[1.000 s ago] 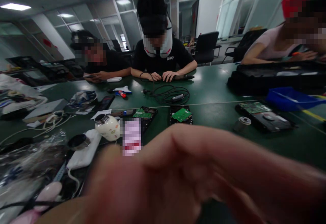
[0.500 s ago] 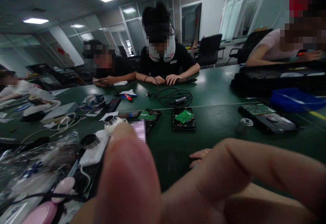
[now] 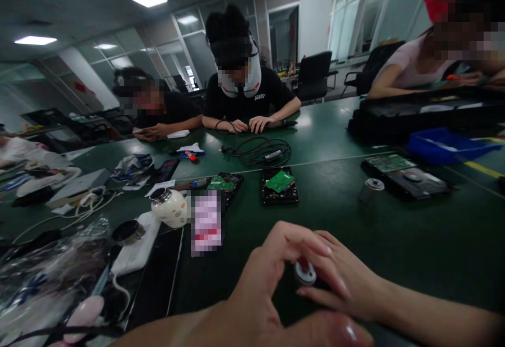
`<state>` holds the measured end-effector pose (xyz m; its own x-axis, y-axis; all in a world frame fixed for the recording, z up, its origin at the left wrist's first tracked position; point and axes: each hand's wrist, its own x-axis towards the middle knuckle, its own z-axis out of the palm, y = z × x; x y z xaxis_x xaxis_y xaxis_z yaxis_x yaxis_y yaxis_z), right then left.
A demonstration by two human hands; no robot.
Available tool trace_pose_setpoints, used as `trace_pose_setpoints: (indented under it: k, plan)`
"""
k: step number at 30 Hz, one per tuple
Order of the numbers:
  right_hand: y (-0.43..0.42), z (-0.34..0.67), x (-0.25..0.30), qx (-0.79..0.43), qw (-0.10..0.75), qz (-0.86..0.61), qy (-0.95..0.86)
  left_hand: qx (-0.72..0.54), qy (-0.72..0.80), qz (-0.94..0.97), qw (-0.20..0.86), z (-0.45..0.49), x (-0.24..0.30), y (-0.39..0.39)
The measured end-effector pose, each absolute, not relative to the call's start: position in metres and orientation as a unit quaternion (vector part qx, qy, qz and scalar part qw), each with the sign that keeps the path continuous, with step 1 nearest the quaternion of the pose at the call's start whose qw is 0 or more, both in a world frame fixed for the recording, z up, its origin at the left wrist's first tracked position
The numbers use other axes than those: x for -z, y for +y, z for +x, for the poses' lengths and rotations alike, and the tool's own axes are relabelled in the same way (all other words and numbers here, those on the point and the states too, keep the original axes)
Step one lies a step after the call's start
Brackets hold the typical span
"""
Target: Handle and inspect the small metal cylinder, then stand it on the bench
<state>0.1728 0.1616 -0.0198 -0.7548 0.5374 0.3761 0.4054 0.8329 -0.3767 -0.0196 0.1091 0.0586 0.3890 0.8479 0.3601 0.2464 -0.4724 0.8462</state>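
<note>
My left hand (image 3: pixel 260 278) reaches in from the bottom of the view, its fingers bent over my right hand and its thumb stretched out apart from them. I see nothing in its grasp. My right hand (image 3: pixel 355 284) comes from the right, low over the green table, partly covered by the left fingers. A small silver round metal part (image 3: pixel 305 273) with a hole in its top shows at my right fingertips. Its lower side is hidden, and the left fingers are close to it. Beyond my hands stands a small metal cylinder (image 3: pixel 372 189).
Hard drives (image 3: pixel 279 194) with green circuit boards lie ahead, another drive (image 3: pixel 418 179) to the right. A blue tray (image 3: pixel 445 147) is behind it. Left are a cream jar (image 3: pixel 171 207), a white power bank-like block (image 3: pixel 138 247) and plastic bags (image 3: pixel 79 263). Several people sit around the table (image 3: pixel 335 179).
My left hand has dropped from right before the camera down to my right hand. The round metal part and more of my right hand now show. The view has shifted slightly right.
</note>
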Motion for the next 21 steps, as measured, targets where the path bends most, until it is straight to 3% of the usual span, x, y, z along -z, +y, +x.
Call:
trace_pose_setpoints:
  k: [5,17,21]
  plan:
    - [0.165,0.172,0.024,-0.187,0.232,-0.254,-0.920,-0.400,0.454,0.748,0.272,-0.018,-0.017,0.126]
    - [0.164,0.169,0.020,-0.196,0.221,-0.268,-0.917,-0.493,0.408,0.708,0.296,-0.024,0.001,0.136]
    - [0.163,0.170,0.017,-0.201,0.207,-0.282,-0.915,-0.481,0.501,0.671,0.259,-0.038,0.015,0.149]
